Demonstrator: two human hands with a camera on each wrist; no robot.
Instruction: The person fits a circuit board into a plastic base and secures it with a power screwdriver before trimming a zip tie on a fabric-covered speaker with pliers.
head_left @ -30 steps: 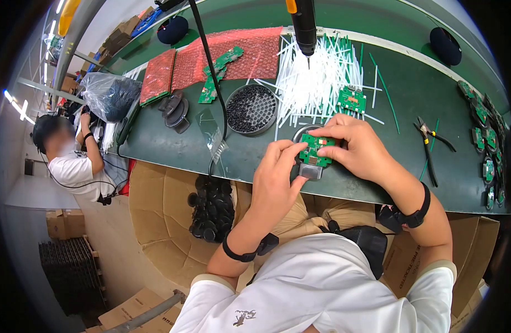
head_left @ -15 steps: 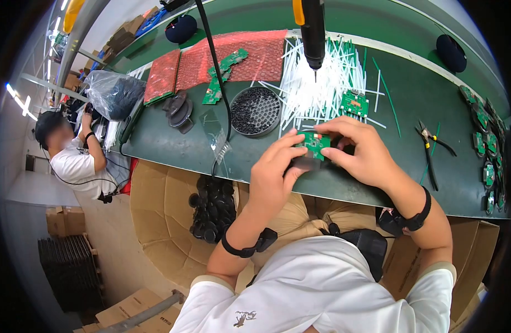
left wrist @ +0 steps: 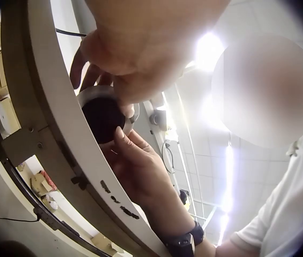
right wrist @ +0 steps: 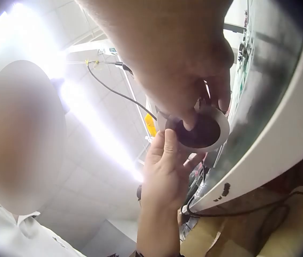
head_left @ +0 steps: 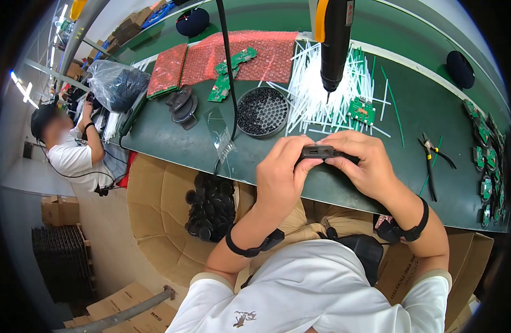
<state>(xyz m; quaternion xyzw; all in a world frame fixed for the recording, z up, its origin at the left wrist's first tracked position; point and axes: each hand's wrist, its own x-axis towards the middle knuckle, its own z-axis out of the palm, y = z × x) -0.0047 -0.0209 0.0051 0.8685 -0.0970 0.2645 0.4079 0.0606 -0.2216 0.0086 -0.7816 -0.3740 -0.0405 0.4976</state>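
Observation:
Both hands hold a round dark housing above the front of the green bench, tilted so that its edge with a small slot faces the head camera. My left hand grips its left side between fingers and thumb; my right hand pinches the right side. In the left wrist view the housing's black round face shows inside a grey rim, with thumbs against it. The same disc appears in the right wrist view. The green circuit board seen in it earlier is hidden now.
An electric screwdriver hangs over a pile of white strips. A round tray of small black parts stands left of it. Cutters and a row of board assemblies lie right; red bubble wrap lies behind.
The housing has been tilted up between both hands, so its green board face has turned out of sight and its slotted edge shows. The head view has shifted slightly.

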